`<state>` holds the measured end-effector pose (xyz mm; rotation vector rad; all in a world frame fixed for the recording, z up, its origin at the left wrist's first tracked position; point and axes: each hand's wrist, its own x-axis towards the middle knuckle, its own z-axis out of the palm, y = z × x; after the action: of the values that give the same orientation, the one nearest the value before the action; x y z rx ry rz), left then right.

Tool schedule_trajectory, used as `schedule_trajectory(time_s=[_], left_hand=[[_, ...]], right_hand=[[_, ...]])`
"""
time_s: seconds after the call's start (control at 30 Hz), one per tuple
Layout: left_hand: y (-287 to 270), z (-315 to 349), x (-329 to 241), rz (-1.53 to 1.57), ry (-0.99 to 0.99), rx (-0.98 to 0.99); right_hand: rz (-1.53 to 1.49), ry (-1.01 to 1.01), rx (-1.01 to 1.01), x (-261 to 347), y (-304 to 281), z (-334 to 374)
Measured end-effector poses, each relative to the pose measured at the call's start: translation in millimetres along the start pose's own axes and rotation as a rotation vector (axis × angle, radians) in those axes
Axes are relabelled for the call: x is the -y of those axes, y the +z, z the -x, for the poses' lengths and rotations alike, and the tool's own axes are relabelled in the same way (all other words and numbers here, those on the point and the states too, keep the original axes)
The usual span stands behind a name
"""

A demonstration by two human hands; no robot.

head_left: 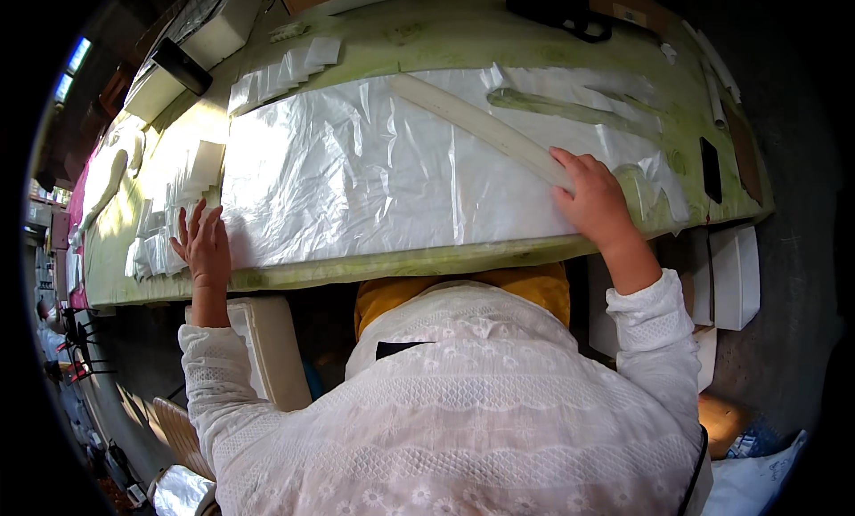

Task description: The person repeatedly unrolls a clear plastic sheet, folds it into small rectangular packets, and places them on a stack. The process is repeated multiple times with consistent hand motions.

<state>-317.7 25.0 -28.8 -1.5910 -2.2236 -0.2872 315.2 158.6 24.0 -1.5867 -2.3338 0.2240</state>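
A clear plastic bag sheet [347, 178] lies flat and wrinkled across the table, with handle-like cut ends at its right side. Resting slantwise over it is a long, pale, flat stick [481, 124]. My right hand [592, 195] grips the stick's near right end, thumb and fingers closed on it. My left hand [205, 246] has its fingers spread at the sheet's left edge, holding nothing that I can see. Beside that hand is a row of small folded plastic packets [174, 218]; a second bunch of packets [285, 71] lies behind the sheet.
The green patterned cloth [410, 35] covers the table. A dark cylinder [181, 66] lies on a pale box at the back left. A black phone-like slab [710, 170] and white rolls [714, 80] lie at the right. White boxes [735, 276] stand below the right edge.
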Motion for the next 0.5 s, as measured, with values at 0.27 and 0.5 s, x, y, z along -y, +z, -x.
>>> schedule_trajectory(time_s=[0.27,0.5], left_hand=[[-60.9,-11.8,-155.4,0.396,0.298,-0.032],[-95.6,4.5,-320.9,0.917,0.676,0.115]], right_hand=[[-0.404,0.2,0.113,40.7,9.4,74.1],[-0.472,0.125,0.013,70.3,20.5,100.1]])
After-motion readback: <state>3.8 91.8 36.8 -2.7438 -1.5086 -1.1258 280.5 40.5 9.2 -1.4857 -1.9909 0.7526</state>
